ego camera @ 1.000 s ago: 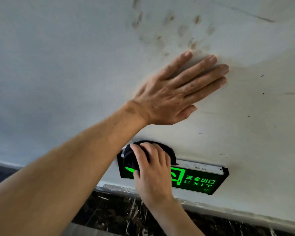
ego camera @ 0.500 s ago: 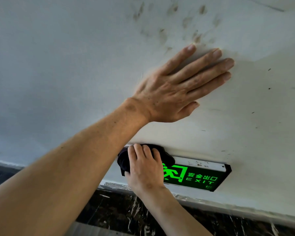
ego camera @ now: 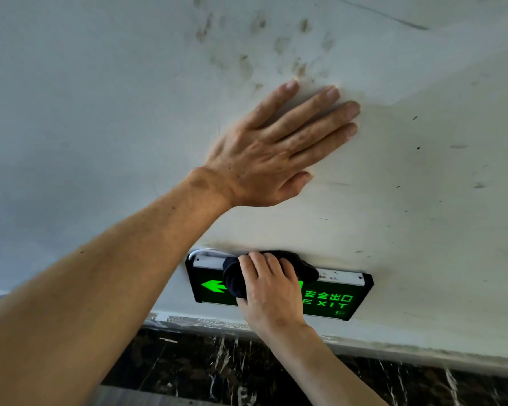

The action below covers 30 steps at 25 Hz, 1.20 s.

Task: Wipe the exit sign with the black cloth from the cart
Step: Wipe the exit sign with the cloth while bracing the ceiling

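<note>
Low on the white wall (ego camera: 423, 200), just above the dark marble skirting (ego camera: 247, 367), sits the lit green exit sign (ego camera: 332, 300). Right hand (ego camera: 272, 294) curls round the bunched black cloth (ego camera: 235, 276), pressing it against the sign's centre & top edge. Left hand (ego camera: 276, 150) lies flat on the wall above, fingers spread, near some smudges (ego camera: 247, 65), poss. dirty prints.

Black cloth (ego camera: 235, 279) — green-lit sign (ego camera: 332, 300)

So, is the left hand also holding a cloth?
No, the left hand lies flat and empty on the wall; only the right hand holds the cloth.
</note>
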Motion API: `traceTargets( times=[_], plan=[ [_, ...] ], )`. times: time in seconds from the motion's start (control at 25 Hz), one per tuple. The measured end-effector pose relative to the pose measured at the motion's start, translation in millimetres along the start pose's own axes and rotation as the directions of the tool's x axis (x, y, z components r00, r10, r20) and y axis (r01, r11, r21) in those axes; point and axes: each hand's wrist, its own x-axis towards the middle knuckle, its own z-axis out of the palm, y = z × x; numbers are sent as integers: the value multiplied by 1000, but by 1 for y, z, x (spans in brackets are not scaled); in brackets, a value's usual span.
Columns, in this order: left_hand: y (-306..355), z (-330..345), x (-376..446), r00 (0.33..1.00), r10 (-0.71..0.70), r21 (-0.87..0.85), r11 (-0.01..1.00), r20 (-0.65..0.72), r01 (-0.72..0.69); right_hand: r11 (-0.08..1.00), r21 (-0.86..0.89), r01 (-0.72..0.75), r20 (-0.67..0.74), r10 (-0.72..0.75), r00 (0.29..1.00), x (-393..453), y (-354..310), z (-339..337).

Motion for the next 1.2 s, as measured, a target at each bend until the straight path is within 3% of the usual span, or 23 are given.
traceTargets(
  times=[1.2],
  plan=[
    [1,10,-3,999,5,48,999,-44,-2,989,39,-144,-75,146,986,-46,93,-17]
  ],
)
